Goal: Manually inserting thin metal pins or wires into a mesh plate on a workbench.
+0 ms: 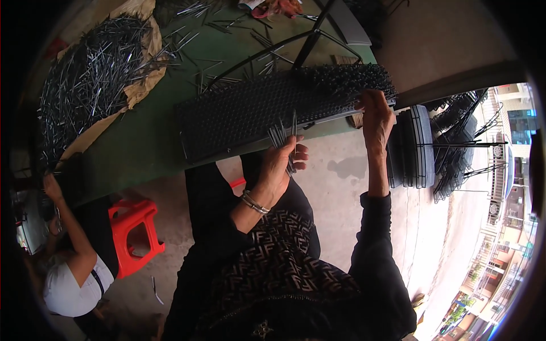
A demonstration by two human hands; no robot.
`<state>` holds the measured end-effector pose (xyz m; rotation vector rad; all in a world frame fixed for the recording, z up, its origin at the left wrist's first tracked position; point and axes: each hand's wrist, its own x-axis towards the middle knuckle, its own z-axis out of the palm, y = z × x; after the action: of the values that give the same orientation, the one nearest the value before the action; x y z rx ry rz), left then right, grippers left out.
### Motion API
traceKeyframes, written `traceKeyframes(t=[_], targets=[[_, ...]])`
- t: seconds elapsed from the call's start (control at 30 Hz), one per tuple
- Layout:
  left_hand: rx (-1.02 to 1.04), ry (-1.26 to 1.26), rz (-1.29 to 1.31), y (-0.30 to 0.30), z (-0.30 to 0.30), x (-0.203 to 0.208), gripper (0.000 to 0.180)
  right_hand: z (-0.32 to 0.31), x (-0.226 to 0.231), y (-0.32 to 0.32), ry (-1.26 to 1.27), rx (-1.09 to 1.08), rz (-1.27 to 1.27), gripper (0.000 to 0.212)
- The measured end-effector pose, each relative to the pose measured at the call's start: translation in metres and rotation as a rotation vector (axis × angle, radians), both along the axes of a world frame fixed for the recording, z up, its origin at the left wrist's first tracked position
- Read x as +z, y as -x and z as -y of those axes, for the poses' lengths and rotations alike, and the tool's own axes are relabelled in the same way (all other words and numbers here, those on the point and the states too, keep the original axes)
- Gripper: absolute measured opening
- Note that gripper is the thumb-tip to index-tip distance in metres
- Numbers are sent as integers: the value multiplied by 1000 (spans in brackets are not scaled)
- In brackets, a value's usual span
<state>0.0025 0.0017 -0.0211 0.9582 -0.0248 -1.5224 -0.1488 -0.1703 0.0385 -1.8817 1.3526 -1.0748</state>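
Note:
My left hand (277, 165) is closed around a bundle of thin metal rods (277, 134), in front of the near edge of a long black rack (239, 111). The rack's face is covered with rows of small holes. Dark pieces (347, 80) stand densely packed along its far right part. At the rack's right end my right hand (377, 118) has its fingers pinched together. What lies between those fingertips, if anything, is too small to make out.
The rack lies on a green table (136, 162). Loose rods heap on brown paper (149, 85) at the left. A metal frame arches behind the rack. Another person (77, 278) works at the left beside a red stool (133, 233). Black racks (412, 146) stack at the right.

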Motion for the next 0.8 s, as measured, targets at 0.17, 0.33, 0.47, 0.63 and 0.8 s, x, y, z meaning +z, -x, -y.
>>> traceKeyframes(t=[0.17, 0.33, 0.47, 0.63, 0.8], targets=[[22, 18, -44, 6, 0, 8, 30, 7, -10, 2, 209, 138, -140, 11], [19, 26, -37, 8, -2, 11, 30, 1, -7, -5, 429, 57, -446, 13], [-3, 54, -6, 10, -5, 16, 31, 6, -20, -6, 430, 91, -556, 16], [-18, 80, 14, 8, -8, 18, 33, -14, -20, -12, 340, 2, -436, 26], [-50, 82, 66, 8, -6, 21, 24, -43, -11, -27, -401, 442, -13, 26]])
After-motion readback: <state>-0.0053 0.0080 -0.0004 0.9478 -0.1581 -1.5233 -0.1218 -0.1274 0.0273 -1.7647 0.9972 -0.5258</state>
